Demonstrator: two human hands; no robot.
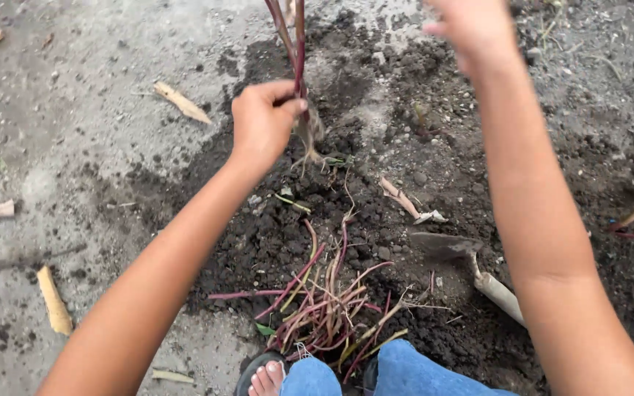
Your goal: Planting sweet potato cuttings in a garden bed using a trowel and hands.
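Dark, loose soil [405,147] is spread over pale, gritty ground [75,110], with dry leaves [182,103] scattered across the bare part.

From the head camera, the left hand [262,125] is seen closed in a fist around a bunch of red-purple stems [299,51], gripped just above the pale roots [310,143], which hang over the soil. The stems are held roughly upright and run out of the top of the picture. The right hand [471,29] is raised near the top edge and is partly cut off and blurred; it appears to hold nothing, with the fingers loosely apart, though this cannot be told for certain.

A pile of similar red and yellowish stems [324,308] lies on the soil near the person's knees, which are covered in blue jeans [405,374]. A sandalled foot [266,378] is seen at the bottom edge. A small trowel [471,268] with a soil-caked blade and pale handle rests on the dirt to the right of the pile.

The stems are judged light, thin and easily bent or snapped, and the roots fine and fragile. They are best taken low on the stalks, just above the roots, with a gentle grip rather than a tight squeeze.
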